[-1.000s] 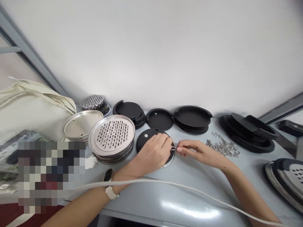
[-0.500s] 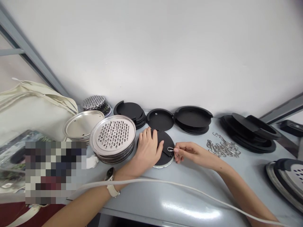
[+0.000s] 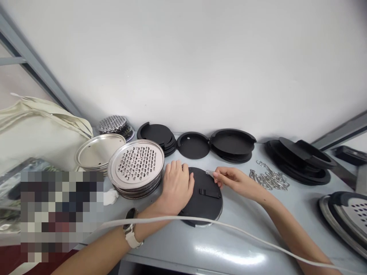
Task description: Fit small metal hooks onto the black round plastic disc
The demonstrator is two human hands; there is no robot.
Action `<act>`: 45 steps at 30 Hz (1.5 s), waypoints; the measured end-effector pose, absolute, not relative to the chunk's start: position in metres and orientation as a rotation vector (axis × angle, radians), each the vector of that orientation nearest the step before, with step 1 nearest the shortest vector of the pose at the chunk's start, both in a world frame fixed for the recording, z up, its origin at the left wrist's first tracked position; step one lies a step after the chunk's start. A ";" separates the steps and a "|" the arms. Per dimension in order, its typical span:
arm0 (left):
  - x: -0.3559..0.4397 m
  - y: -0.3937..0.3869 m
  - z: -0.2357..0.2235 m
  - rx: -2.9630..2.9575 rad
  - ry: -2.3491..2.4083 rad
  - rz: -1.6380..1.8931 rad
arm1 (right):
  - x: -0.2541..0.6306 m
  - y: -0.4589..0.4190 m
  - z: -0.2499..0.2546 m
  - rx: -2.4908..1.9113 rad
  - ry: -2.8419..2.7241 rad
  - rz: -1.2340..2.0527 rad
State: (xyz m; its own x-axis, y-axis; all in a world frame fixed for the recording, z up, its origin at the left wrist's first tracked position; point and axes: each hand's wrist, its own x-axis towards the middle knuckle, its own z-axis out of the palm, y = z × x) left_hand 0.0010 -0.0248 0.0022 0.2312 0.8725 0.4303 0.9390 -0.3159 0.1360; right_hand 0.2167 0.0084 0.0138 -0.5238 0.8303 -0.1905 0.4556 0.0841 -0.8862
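A round black lid [image 3: 205, 202] with a metal rim lies flat on the grey table [image 3: 235, 236] in front of me. My left hand [image 3: 174, 187] rests palm down on its left side, fingers stretched over the edge. My right hand [image 3: 233, 181] sits at the lid's upper right edge and pinches a small wire clip [image 3: 209, 172] between thumb and fingers. A small black tab stands out near the lid's middle.
A stack of perforated metal discs [image 3: 137, 168] and plain metal plates [image 3: 99, 151] stand left. Black lids [image 3: 232, 143] line the wall, with black rings [image 3: 301, 160] at right. Wire clips [image 3: 269, 177] lie in a pile. A white cable [image 3: 229, 229] crosses the front. A cloth bag [image 3: 37, 126] lies far left.
The black lid has been drawn toward me and lies nearer the front. My left hand flattened on it. My right hand still pinches the clip, now at the lid's upper edge.
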 end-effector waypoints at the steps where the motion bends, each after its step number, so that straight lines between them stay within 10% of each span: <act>1: 0.001 -0.024 0.003 -2.347 -1.737 -0.664 | 0.216 0.008 0.014 -1.274 -2.013 1.410; 12: -0.001 -0.025 0.024 -3.218 -0.985 -0.616 | 0.215 0.008 0.016 -1.285 -2.058 1.198; 45: 0.004 -0.020 0.016 -2.961 -1.466 -0.591 | 0.195 -0.004 0.008 -1.301 -2.296 0.993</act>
